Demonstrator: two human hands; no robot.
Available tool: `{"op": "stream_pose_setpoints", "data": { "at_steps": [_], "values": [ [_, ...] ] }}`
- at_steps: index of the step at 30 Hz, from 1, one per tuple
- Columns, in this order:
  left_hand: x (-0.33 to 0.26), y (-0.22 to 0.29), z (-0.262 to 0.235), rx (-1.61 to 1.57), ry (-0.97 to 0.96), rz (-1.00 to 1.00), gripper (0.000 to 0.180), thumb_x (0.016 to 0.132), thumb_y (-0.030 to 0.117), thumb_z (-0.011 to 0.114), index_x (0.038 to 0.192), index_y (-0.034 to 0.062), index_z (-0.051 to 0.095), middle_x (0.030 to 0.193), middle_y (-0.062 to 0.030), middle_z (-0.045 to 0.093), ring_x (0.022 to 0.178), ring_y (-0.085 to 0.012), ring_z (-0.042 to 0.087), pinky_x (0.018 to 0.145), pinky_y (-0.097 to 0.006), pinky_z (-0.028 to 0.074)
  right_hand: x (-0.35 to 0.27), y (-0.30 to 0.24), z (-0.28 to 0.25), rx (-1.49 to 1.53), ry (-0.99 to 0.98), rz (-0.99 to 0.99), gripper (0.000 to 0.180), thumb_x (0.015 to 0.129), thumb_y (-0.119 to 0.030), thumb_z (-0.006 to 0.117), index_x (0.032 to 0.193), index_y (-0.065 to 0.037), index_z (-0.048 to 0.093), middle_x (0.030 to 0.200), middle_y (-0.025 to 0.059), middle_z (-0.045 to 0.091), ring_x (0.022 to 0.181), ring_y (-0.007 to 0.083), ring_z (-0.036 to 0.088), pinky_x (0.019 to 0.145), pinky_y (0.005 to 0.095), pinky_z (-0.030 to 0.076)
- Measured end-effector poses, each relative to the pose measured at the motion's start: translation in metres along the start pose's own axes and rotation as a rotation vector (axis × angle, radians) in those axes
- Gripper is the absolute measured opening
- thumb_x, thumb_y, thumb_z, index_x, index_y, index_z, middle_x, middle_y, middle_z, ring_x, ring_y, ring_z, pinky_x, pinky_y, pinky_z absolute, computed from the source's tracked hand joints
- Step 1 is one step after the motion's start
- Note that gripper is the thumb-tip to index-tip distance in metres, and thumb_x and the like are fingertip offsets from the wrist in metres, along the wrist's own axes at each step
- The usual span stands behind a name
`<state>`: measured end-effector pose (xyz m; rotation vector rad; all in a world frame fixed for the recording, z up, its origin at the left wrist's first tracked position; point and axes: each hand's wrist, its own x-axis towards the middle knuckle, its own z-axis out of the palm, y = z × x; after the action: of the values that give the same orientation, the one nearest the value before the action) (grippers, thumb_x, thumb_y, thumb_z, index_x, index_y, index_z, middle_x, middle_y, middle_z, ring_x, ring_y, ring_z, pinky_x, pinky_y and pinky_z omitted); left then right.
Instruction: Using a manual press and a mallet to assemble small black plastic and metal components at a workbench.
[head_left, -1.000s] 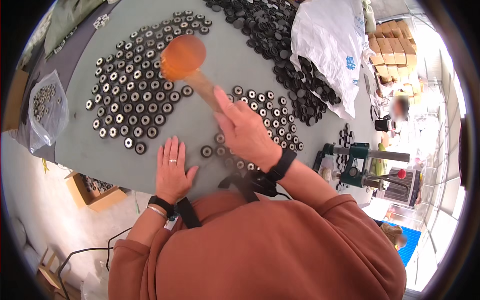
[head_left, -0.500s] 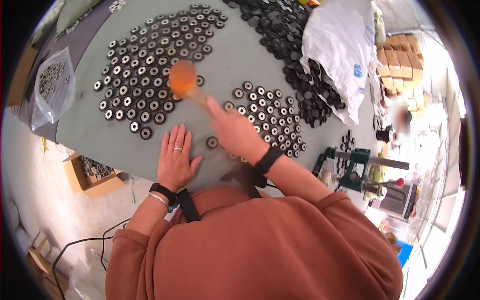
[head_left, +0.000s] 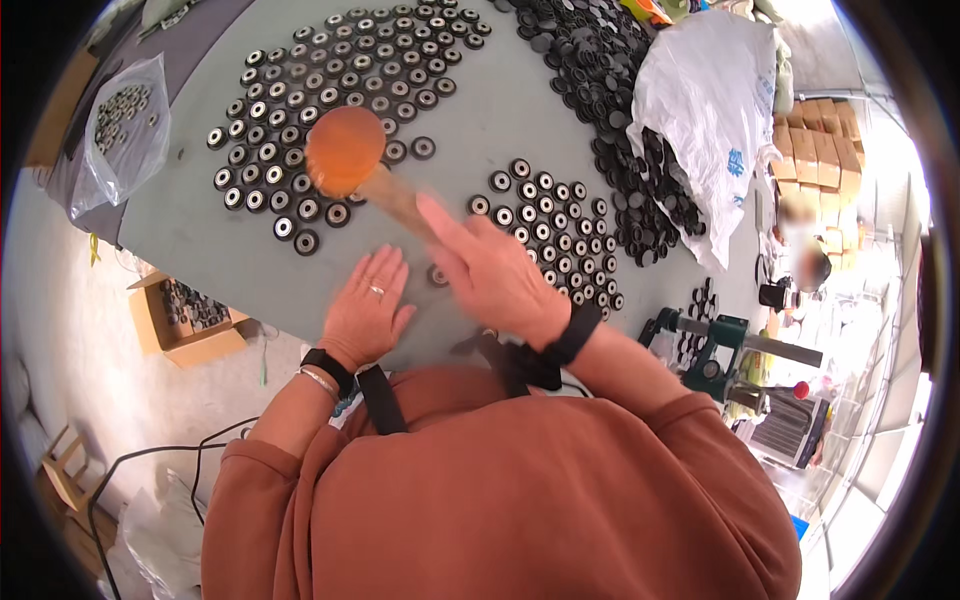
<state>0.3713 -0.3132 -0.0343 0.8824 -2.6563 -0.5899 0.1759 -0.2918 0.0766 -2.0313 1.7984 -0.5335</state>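
Note:
My right hand point(head_left: 500, 275) is wrapped round the wooden handle of a mallet with an orange head point(head_left: 345, 150). The head is held up over the left group of small black wheels with metal bearing centres point(head_left: 285, 226), hiding some of them. My left hand point(head_left: 368, 312) rests palm down near the table's front edge, fingers stretched out, holding nothing. Between my hands, one black wheel point(head_left: 437, 275) is partly covered by my right hand. Another group of wheels point(head_left: 562, 242) lies just right of that hand.
Black round caps point(head_left: 590, 85) are heaped at the back right, beside a white plastic bag point(head_left: 705, 95). A clear bag of wheels point(head_left: 125, 150) lies left. Below the table edge is an open cardboard box point(head_left: 195, 345). A green hand press point(head_left: 715, 355) stands right.
The mallet head has moved left and looks larger, closer to the camera. My right hand still grips the handle. The whole view has shifted slightly, with the tabletop higher in the picture.

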Motion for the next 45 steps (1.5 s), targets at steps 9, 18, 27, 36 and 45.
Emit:
{"op": "stream_pose_setpoints", "data": {
  "at_steps": [9, 18, 27, 36, 45],
  "values": [
    [-0.008, 0.001, 0.005, -0.030, 0.071, 0.162, 0.041, 0.087, 0.027, 0.056, 0.117, -0.0011, 0.054, 0.126, -0.0173, 0.053, 0.125, -0.0313, 0.045, 0.110, -0.044, 0.031, -0.005, -0.013, 0.015, 0.004, -0.154, 0.001, 0.052, 0.090, -0.021, 0.054, 0.140, -0.020, 0.038, 0.079, 0.0191, 0.056, 0.061, 0.0372, 0.058, 0.054, 0.0443, 0.050],
    [-0.025, 0.003, -0.002, -0.195, -0.157, 0.056, 0.029, 0.084, 0.021, 0.058, 0.108, 0.0042, 0.059, 0.115, -0.0175, 0.059, 0.115, -0.0323, 0.053, 0.104, -0.045, 0.036, 0.006, -0.025, 0.028, 0.054, -0.399, 0.019, 0.051, 0.091, -0.021, 0.055, 0.140, -0.016, 0.040, 0.097, 0.0212, 0.063, 0.084, 0.0358, 0.064, 0.069, 0.0392, 0.053],
    [-0.016, -0.014, -0.024, -0.106, 0.314, -0.386, 0.059, 0.086, 0.015, 0.058, 0.135, -0.0079, 0.035, 0.141, -0.0271, 0.035, 0.129, -0.0443, 0.035, 0.107, -0.049, 0.030, 0.026, 0.064, -0.027, 0.563, -0.055, 0.608, 0.049, 0.093, -0.025, 0.055, 0.137, -0.008, 0.045, 0.073, 0.0018, 0.058, 0.052, 0.0094, 0.053, 0.052, 0.0254, 0.047],
    [0.041, 0.000, -0.015, 0.028, 0.221, -0.428, 0.066, 0.086, 0.029, 0.060, 0.136, -0.0055, 0.036, 0.139, -0.0244, 0.039, 0.128, -0.0413, 0.034, 0.107, -0.050, 0.028, 0.037, 0.100, -0.018, 0.607, -0.084, 0.585, 0.046, 0.093, -0.025, 0.054, 0.136, -0.012, 0.046, 0.069, 0.0013, 0.054, 0.054, 0.0090, 0.050, 0.052, 0.0256, 0.044],
    [0.072, 0.024, 0.005, 0.124, 0.159, -0.420, 0.070, 0.084, 0.032, 0.061, 0.136, -0.0070, 0.035, 0.141, -0.0254, 0.035, 0.127, -0.0415, 0.032, 0.107, -0.050, 0.026, 0.043, 0.119, -0.027, 0.372, -0.161, 0.329, 0.046, 0.092, -0.023, 0.056, 0.134, -0.006, 0.048, 0.088, 0.0058, 0.062, 0.071, 0.0103, 0.051, 0.068, 0.0269, 0.047]
  ]
}}
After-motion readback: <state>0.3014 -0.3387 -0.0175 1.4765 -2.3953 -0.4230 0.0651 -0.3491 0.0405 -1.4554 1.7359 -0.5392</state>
